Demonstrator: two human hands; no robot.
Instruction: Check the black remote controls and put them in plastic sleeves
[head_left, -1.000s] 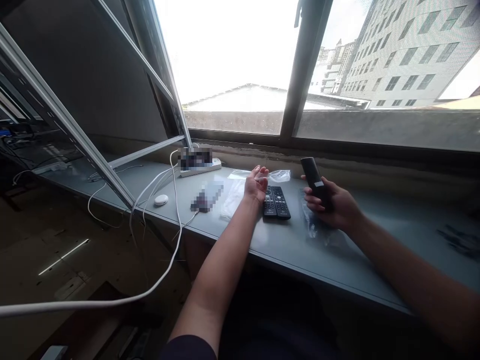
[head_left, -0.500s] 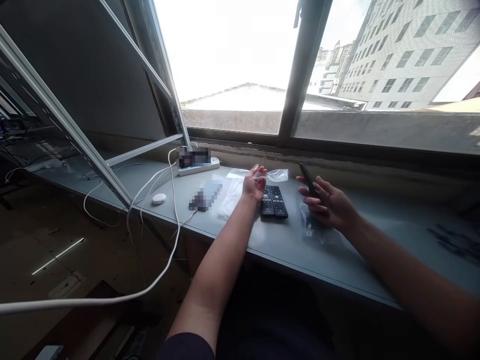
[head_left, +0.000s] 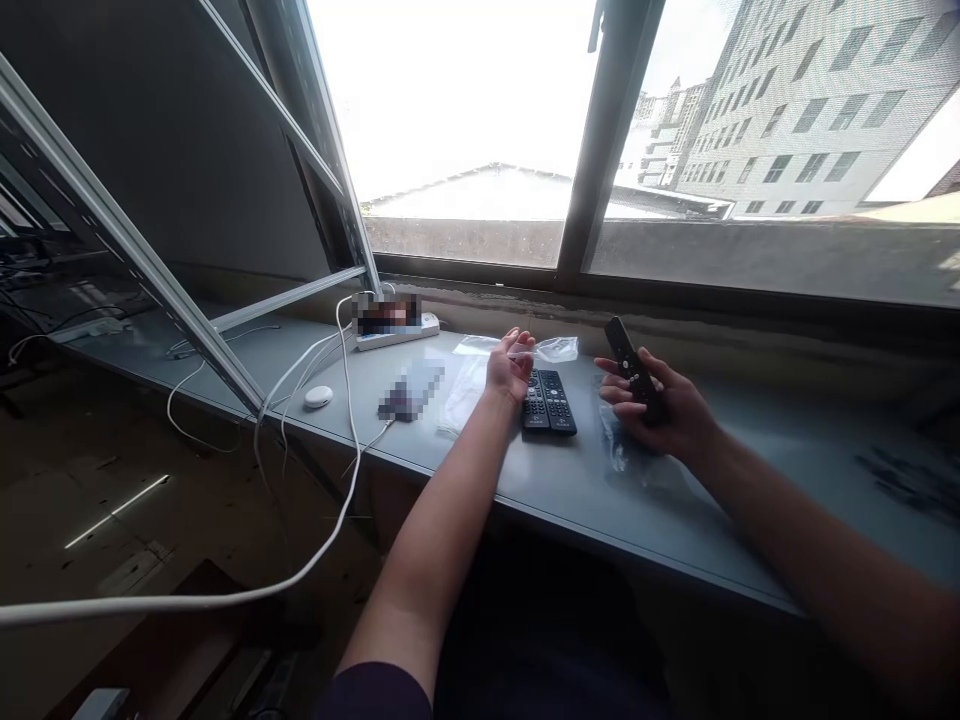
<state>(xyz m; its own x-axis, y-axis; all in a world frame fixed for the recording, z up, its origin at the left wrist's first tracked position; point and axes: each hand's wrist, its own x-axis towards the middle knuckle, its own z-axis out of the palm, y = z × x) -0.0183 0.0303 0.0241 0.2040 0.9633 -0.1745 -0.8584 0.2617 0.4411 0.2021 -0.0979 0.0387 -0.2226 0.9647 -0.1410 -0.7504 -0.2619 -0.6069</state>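
Remote control (head_left: 630, 362) is held up by the right hand (head_left: 679, 402), bench (head_left: 570, 490) being bare between grip and near edge. Leftward, lettering on two remotes (head_left: 557, 404) is illegibly small; the left hand (head_left: 508, 372) is curled, contents unclear.

12 to 2 o'clock: bright window (head_left: 604, 140) | 2: tall building (head_left: 810, 130) outside | 10: metal frame (head_left: 146, 265), slanting | between 9 and 10: white power strip (head_left: 411, 336) | 9: round white disc (head_left: 318, 397) | 8: white cable (head_left: 187, 604), looping

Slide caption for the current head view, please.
Right hand holds a black remote over the table; two remotes lie side by side near the left hand.
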